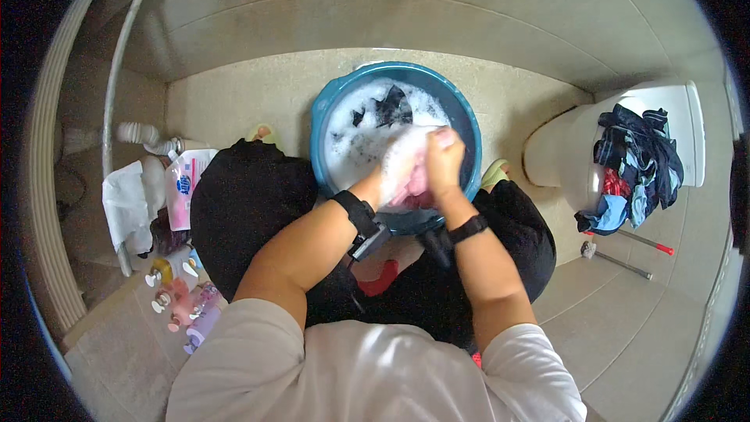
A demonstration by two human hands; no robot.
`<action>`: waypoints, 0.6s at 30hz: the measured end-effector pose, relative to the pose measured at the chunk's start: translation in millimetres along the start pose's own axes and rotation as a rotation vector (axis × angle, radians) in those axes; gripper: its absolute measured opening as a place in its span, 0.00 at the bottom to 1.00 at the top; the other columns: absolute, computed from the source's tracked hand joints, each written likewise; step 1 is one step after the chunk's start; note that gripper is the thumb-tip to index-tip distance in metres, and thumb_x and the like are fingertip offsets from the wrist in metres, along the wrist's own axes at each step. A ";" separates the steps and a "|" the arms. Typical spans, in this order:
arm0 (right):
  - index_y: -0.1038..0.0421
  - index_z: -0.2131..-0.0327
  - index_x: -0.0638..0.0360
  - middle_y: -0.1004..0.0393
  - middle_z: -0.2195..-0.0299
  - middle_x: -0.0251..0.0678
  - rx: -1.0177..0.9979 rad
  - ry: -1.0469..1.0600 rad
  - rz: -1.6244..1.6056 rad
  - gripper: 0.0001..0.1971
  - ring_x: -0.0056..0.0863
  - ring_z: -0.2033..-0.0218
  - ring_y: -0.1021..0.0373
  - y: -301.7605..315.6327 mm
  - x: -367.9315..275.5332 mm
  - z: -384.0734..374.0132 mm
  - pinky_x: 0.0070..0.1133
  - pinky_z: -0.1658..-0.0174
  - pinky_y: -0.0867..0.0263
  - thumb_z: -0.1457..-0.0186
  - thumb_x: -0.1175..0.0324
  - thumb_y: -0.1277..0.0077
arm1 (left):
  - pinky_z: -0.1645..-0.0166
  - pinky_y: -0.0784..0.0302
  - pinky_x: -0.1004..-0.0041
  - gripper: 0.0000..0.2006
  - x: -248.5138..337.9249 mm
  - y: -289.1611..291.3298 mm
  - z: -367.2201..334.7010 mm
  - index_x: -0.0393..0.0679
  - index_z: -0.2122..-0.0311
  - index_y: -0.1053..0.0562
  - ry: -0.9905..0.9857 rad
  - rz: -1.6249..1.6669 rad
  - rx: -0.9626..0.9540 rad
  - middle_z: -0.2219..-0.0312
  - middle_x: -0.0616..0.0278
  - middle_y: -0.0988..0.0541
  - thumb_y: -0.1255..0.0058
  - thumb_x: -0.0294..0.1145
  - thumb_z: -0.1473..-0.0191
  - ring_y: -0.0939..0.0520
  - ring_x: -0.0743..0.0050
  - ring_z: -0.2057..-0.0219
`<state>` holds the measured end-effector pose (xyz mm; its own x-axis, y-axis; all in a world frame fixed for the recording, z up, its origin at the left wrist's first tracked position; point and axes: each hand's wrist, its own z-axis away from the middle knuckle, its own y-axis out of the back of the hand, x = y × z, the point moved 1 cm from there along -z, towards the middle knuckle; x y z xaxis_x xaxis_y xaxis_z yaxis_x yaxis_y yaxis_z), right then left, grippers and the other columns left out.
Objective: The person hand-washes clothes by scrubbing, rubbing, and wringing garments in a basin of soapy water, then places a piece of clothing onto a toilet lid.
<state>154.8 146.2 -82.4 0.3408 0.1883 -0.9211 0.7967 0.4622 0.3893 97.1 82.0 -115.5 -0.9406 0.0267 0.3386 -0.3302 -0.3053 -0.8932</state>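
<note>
- Pouch [185, 187]: soft refill pack, white and pink with a round blue emblem on its face; upright at left, just beside the grey drain pipe [148, 137] and touching the white cloth [129, 203].
- Bottle [166, 267]: clear with yellowish contents and white pump top; on its side on the floor below the pouch. Label unreadable.
- Pink bottle [181, 302]: white pump top; just beside the first, lower.
- Lilac bottle [201, 328]: pale purple, white cap; lowest of the cluster, near the white sleeve.
- Signs, screens: none seen.
</note>
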 end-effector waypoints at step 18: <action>0.30 0.79 0.66 0.30 0.83 0.46 -0.027 0.148 0.092 0.13 0.37 0.80 0.30 -14.8 -35.1 16.4 0.30 0.77 0.38 0.53 0.63 0.50 | 0.78 0.32 0.71 0.11 43.0 2.9 5.6 0.44 0.77 0.30 -0.540 -1.705 0.161 0.87 0.67 0.32 0.55 0.41 0.51 0.29 0.69 0.81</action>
<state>139.3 118.5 -55.7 0.3327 0.3559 -0.8733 0.7514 0.4596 0.4736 56.2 77.0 -101.8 0.5319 0.1067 0.8401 -0.7679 -0.3573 0.5316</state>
